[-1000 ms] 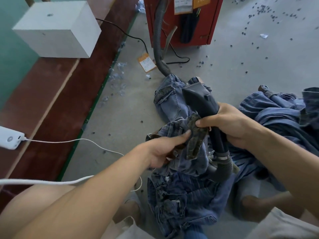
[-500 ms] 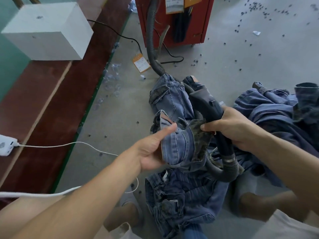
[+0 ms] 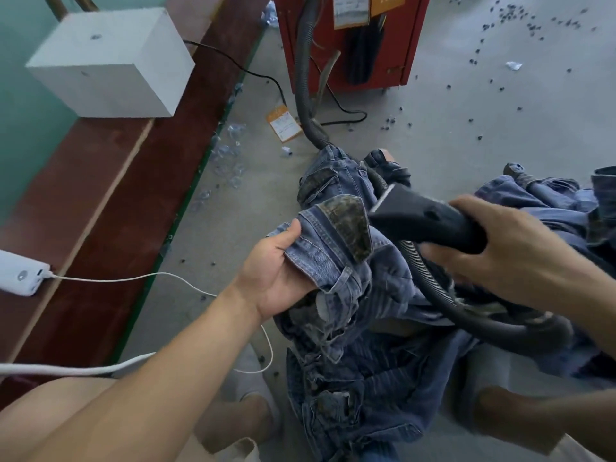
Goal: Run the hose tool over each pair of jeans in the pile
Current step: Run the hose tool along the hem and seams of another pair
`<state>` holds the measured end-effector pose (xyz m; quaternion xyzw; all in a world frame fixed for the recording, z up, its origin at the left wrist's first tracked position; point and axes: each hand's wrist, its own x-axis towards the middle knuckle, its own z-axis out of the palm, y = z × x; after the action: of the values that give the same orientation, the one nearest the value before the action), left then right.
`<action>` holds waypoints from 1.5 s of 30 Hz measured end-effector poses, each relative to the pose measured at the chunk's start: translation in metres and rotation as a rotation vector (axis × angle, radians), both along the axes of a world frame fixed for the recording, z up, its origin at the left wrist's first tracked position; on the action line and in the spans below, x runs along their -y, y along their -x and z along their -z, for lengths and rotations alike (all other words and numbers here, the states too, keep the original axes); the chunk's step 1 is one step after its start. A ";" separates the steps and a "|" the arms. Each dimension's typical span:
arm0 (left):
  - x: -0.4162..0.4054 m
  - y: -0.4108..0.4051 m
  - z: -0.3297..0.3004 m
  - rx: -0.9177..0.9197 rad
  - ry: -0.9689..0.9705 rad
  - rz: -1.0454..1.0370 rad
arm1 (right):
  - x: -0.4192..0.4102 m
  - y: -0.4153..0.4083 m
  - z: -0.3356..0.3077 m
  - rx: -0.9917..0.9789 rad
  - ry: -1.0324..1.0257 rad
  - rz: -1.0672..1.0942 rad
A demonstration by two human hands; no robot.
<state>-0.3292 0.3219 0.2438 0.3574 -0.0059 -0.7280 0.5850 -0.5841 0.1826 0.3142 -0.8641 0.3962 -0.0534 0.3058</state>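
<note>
Ok, R hand (image 3: pixel 510 248) has a full grip round the hose tool (image 3: pixel 423 216), nozzle mouth pointing left and just beside the dark patch (image 3: pixel 350 225) on the jeans (image 3: pixel 333 255). L hand (image 3: pixel 276 278) holds that fold up off the floor, thumb on top, so it's nearer the fabric. Tool axis runs right-to-left. Denim is blue, crumpled, bunched over the pile (image 3: pixel 533 201).

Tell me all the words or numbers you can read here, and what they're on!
None can be read.
Orange tag on the floor: printed lines, too small and blurred.
White sheet on the red cabinet: print too blurred.
Orange sheet beside it: nothing legible.
Dark patch on the jeans: no readable brand.
</note>
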 end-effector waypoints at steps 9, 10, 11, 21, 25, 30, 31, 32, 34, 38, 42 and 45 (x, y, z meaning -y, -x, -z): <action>0.014 0.013 0.000 0.117 -0.020 -0.024 | -0.010 -0.020 0.029 -0.020 -0.091 0.060; 0.015 0.013 0.000 0.142 -0.011 -0.017 | -0.009 -0.022 0.027 0.016 -0.111 0.105; 0.014 0.016 -0.001 0.165 0.001 -0.005 | -0.007 -0.022 0.025 0.041 -0.127 0.147; 0.012 0.044 0.009 0.399 0.075 0.014 | -0.012 -0.013 0.000 -0.065 -0.122 0.074; 0.011 0.045 0.010 0.398 0.125 0.045 | 0.004 -0.024 0.014 0.166 -0.308 0.319; 0.009 0.037 0.011 0.369 0.071 0.015 | 0.024 -0.014 0.006 0.264 -0.407 0.348; 0.008 0.035 0.012 0.376 0.063 0.007 | 0.021 -0.012 0.005 0.212 -0.376 0.253; 0.008 0.033 0.013 0.390 0.060 0.006 | 0.016 -0.011 0.003 0.151 -0.354 0.160; 0.009 0.034 0.014 0.429 0.061 0.024 | 0.007 -0.014 0.006 0.054 -0.313 0.042; 0.010 0.034 0.016 0.692 0.044 0.078 | 0.014 -0.025 0.017 0.150 -0.334 0.229; 0.009 0.033 0.018 1.388 0.096 0.253 | 0.034 -0.015 0.002 0.212 -0.427 0.258; 0.005 0.036 0.028 1.571 0.106 0.407 | 0.032 -0.007 -0.011 0.004 -0.430 0.049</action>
<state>-0.3654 0.3169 0.2163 0.7277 -0.5140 -0.3557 0.2825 -0.5767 0.1511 0.3249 -0.7690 0.4185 0.0230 0.4826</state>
